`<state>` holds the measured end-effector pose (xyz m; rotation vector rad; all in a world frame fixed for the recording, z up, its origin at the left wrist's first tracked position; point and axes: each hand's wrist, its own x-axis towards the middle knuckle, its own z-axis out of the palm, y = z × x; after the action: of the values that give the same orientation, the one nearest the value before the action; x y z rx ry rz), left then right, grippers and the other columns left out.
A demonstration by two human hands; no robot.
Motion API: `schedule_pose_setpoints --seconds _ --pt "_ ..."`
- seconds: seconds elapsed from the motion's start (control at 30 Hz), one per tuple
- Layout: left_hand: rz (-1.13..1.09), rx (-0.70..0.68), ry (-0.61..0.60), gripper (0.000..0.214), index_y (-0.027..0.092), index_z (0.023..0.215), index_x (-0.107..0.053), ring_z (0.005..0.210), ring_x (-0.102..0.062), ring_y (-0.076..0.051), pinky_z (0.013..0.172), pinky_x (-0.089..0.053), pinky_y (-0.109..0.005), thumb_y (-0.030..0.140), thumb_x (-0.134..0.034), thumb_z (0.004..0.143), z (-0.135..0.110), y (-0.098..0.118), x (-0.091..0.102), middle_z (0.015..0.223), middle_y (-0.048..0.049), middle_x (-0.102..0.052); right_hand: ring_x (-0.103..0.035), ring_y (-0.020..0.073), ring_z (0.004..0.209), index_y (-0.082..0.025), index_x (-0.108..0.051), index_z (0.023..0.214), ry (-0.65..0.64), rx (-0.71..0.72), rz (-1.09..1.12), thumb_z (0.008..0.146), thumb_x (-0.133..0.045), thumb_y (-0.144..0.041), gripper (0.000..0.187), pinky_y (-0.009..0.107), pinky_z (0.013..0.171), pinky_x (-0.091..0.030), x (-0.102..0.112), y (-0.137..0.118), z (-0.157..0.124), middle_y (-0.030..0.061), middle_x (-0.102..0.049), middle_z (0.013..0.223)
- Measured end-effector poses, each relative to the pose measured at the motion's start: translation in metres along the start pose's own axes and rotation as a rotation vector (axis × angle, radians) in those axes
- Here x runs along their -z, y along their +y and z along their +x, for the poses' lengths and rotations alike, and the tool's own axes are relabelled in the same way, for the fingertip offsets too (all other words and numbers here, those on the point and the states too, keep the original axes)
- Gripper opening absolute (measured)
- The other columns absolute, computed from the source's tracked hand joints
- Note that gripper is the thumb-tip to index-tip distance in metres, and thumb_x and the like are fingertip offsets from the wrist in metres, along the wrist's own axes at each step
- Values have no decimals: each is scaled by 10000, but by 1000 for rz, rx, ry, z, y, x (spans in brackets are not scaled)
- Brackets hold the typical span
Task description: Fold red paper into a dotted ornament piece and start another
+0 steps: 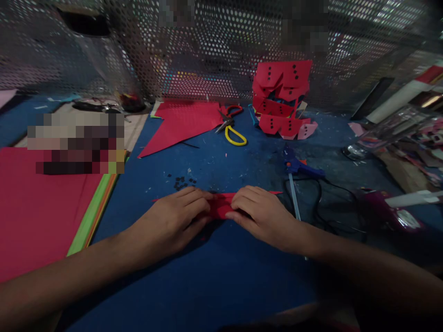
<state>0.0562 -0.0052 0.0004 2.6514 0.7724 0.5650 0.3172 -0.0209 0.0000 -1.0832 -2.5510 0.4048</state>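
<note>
A strip of folded red paper (221, 206) lies on the blue table, its thin pointed ends reaching out past both hands. My left hand (183, 214) is closed over the paper's left part, fingers bent and thumb underneath. On the right part, my right hand (259, 213) grips it with curled fingers, the thumb along the near edge. Just beyond my left hand are several small black paper squares (180, 183). Farther back, scissors (231, 125) with one red and one yellow handle lie beside a larger red paper sheet (190, 121).
Folded red paper pieces with black dots (282, 99) stand against the perforated metal screen (221, 46). A blue glue gun (301, 167) and its cord lie right. Stacked coloured paper (44, 207) covers the left. A clear container (384, 129) stands at far right.
</note>
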Motion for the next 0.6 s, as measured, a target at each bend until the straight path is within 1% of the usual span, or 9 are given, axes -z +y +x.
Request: schedule_pose_setpoints --seconds 0.07,0.1,0.13,0.2,0.3,0.37,0.43,0.53,0.6 --pt "34 38 27 116 167 1068 -612 994 -688 -211 840 -573 -348 164 -508 1017 -1 2 -4 1104 -95 -717 -602 187 888 -176 -619 937 39 -35 3 1047 -561 -366 227 338 829 -459 -1 1 0 53 -670 950" --pt "63 58 34 126 160 1095 -605 932 -693 -211 780 -578 -339 167 -509 1013 -1 3 -5 1052 -88 -719 -603 183 870 -181 -617 955 57 -55 9 1036 -584 -361 200 332 809 -458 -2 1 0 46 -669 942" --pt "85 67 30 158 156 1136 -601 905 -697 -209 757 -580 -334 170 -498 1017 -2 4 -6 1037 -83 -721 -604 179 856 -186 -613 976 70 -75 17 1024 -606 -345 166 325 791 -455 -2 1 0 39 -671 939" --pt "130 21 36 223 156 1214 -593 935 -702 -208 775 -589 -326 166 -479 1023 -4 7 -8 1078 -89 -722 -608 173 840 -197 -602 1016 76 -114 33 1002 -638 -293 103 312 765 -449 -3 0 0 28 -675 942" --pt "231 -104 43 296 144 1295 -590 1097 -681 -248 902 -594 -372 156 -495 1015 -9 8 -11 1234 -131 -699 -609 172 839 -204 -588 1022 68 -131 31 988 -658 -281 110 306 758 -440 -2 -1 1 19 -676 941" --pt "296 -140 36 295 130 1290 -609 1153 -665 -283 962 -587 -425 176 -516 1013 -13 8 -13 1273 -150 -690 -606 177 842 -201 -590 1024 62 -116 -4 997 -652 -315 132 313 762 -432 -1 -2 0 25 -675 947" --pt "329 -137 24 286 132 1278 -627 1166 -665 -294 993 -581 -454 208 -530 1019 -15 9 -14 1276 -146 -696 -605 187 863 -193 -603 1049 55 -83 -63 1024 -608 -332 142 328 780 -426 1 -3 -1 42 -675 974" --pt "334 -138 26 299 133 1294 -625 1181 -663 -288 1014 -580 -451 218 -503 1035 -15 11 -15 1289 -138 -698 -607 210 940 -179 -634 1096 41 6 -146 1069 -506 -323 194 357 826 -422 6 -6 -3 72 -673 1033" --pt "335 -144 26 315 117 1303 -620 1170 -667 -292 1002 -588 -455 210 -477 1038 -15 12 -14 1286 -148 -698 -600 221 975 -179 -659 1093 29 76 -184 1079 -477 -311 225 373 843 -417 9 -8 -5 84 -672 1059"
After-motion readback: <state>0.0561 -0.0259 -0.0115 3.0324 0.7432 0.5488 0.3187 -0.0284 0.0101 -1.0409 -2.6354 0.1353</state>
